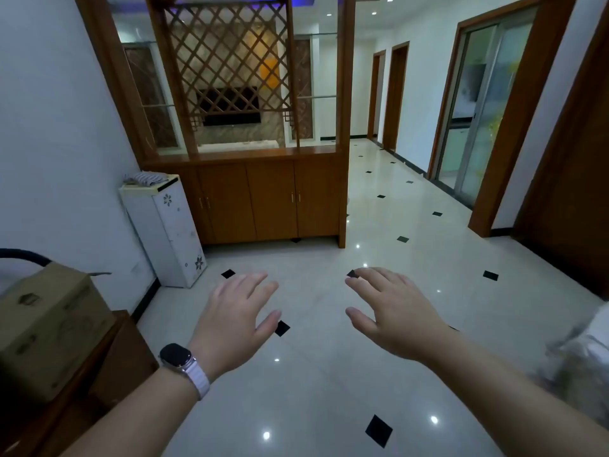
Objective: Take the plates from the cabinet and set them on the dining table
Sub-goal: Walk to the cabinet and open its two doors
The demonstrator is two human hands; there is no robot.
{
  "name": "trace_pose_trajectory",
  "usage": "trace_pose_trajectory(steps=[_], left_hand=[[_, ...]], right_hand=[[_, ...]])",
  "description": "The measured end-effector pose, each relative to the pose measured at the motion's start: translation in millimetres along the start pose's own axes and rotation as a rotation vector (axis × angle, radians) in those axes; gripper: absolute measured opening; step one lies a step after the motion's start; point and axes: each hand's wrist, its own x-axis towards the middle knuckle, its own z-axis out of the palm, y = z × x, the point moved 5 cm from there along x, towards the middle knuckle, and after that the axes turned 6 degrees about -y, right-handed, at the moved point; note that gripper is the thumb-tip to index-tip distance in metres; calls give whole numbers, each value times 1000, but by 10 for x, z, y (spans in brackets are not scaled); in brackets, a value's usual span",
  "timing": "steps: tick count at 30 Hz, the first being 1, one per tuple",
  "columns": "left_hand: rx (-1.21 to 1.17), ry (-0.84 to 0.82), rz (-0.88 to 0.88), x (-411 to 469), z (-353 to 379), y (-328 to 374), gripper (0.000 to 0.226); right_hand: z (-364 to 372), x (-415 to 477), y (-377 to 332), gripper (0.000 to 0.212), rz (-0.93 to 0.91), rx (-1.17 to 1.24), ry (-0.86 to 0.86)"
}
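Note:
A wooden cabinet (270,199) with several shut doors stands across the room, under a lattice room divider. No plates and no dining table are in sight. My left hand (235,319), with a watch on its wrist, is held out palm down over the floor, fingers apart and holding nothing. My right hand (393,316) is held out the same way, about a hand's width to its right, also with nothing in it. Both hands are well short of the cabinet.
A white floor unit (168,232) with a folded cloth on top stands left of the cabinet. A cardboard box (49,328) rests on dark wooden furniture at the near left. Glossy tiled floor (379,225) runs toward a hallway with doorways and a glass sliding door (478,103).

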Motion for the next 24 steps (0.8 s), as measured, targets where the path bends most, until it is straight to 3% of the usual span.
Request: trace_pose_trajectory(steps=[9, 18, 24], left_hand=[[-35, 63, 106, 910, 597, -834, 43], [-70, 68, 130, 2075, 887, -1862, 43], [-93, 85, 155, 2637, 1075, -2165, 44]], right_hand=[[393, 1228, 70, 54, 27, -68, 38], [523, 2732, 135, 64, 109, -58, -20], [624, 3304, 331, 60, 142, -59, -14]])
